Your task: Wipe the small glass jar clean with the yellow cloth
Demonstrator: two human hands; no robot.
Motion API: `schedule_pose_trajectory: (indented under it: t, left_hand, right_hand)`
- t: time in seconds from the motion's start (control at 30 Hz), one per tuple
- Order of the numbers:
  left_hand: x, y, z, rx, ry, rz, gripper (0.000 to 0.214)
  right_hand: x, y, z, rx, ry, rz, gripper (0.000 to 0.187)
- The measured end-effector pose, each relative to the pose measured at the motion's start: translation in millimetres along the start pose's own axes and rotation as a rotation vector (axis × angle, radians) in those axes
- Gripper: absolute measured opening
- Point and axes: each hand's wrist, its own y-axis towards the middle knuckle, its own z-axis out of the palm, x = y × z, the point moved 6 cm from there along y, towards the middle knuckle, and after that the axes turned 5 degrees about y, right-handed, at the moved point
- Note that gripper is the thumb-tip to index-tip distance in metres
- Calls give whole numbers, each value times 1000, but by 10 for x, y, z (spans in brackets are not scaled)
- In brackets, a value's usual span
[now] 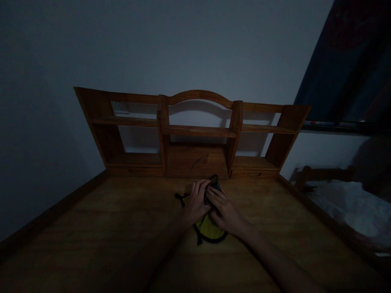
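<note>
Yellow pouch (210, 230) w/ black trim is lying mid-desk (122, 228), its dark top end sticking up between both hands. Left hand (196, 202) & right hand (225, 210) are each closing fingers on that top; contents can't be told, too dim. Risk imo: black cord (181, 197) is trailing left and could be snagging or pulling uneven. Shelf unit (198, 134) is standing behind.

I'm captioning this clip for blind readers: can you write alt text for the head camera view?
In a dim room, the left hand and right hand pinch the dark top of a yellow pouch lying on a wooden desk. A wooden shelf unit stands behind it against the wall.
</note>
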Motion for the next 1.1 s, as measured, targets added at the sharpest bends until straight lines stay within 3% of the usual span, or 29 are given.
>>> schedule_pose_trajectory:
  t: [0.7, 1.1]
  left_hand:
    - [132, 47, 42, -79, -75, -119, 65]
    - [166, 38, 36, -135, 9, -138, 58]
  right_hand:
    - [-146, 93, 81, 16, 93, 28, 78]
    - [-179, 102, -18, -10, 102, 23, 59]
